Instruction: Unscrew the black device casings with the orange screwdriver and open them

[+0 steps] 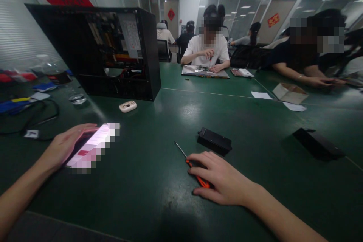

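At the left, my left hand (pixel 66 141) is closed around a smartphone (pixel 92 141) with a lit, partly blurred-out screen. The phone tilts, and my fingers run along its far edge. My right hand (pixel 219 177) lies low over the table, its fingers curled loosely around the orange-and-black handle of a screwdriver (pixel 202 181). The thin metal shaft points away and to the left. Just beyond that hand sits a small black rectangular box (pixel 214 140) with tabs at its ends. A beige earbud case (pixel 127 106) rests beyond the phone.
An open black computer case (pixel 151 56) stands at the back left of the green table (pixel 136 196). Cables and a clear plastic cup (pixel 76 98) are left of it. Another black box (pixel 317 143) and a cardboard box (pixel 290 93) lie right. Across, a person (pixel 205 49) works with a screwdriver.
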A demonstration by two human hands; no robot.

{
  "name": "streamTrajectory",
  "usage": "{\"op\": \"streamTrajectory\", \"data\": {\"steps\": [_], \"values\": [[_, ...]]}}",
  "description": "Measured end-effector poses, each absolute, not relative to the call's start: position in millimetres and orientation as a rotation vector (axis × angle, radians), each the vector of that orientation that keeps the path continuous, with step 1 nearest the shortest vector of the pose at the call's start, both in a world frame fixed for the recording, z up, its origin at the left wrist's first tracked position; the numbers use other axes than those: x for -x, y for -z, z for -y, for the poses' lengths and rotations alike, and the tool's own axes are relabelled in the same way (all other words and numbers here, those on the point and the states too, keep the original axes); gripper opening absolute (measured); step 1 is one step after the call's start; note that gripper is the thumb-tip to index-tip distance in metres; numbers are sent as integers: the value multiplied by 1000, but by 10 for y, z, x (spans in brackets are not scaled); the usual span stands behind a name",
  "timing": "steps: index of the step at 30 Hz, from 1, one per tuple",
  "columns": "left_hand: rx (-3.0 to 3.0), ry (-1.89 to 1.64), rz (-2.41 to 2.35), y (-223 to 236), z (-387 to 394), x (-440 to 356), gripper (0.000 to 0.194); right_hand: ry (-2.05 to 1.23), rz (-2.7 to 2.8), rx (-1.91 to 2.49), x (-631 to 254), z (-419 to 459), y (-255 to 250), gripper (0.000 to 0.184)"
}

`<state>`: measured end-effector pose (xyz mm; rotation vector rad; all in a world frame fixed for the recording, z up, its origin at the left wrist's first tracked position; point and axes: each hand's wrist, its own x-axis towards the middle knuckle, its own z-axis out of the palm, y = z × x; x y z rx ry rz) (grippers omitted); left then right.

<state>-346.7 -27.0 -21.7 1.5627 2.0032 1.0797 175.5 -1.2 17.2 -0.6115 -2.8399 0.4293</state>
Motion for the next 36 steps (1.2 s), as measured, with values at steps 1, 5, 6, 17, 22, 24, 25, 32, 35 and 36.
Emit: {"op": "streamTrajectory", "data": {"steps": [1,5,6,17,22,24,25,32,35,36], "values": [[-1509,-1110,-1987,222,273,3467,62,-432,2835,607,-1756,12,-171,47],[-1533,-1061,-2049,182,314,3381,67,-433,2822,608,-1757,14,-177,46],[-1577,-1032,-2090,164,328,3349,68,-433,2820,612,-1756,15,-181,46],[-1583,-952,-2234,103,416,3229,61,-416,2832,612,-1760,10,-166,44],[-1647,-890,-2266,128,403,3257,58,-433,2836,629,-1759,0,-163,44],[-1672,-851,-2279,142,379,3283,60,-440,2836,638,-1758,1,-171,44],[-1687,-835,-2278,143,365,3292,60,-442,2834,639,-1757,3,-176,44],[-1606,-907,-2240,67,359,3247,65,-427,2829,620,-1752,13,-195,43],[-1558,-931,-2255,65,383,3247,64,-423,2823,614,-1754,11,-183,43],[-1548,-922,-2265,71,385,3250,64,-427,2822,616,-1755,10,-180,43]]}}
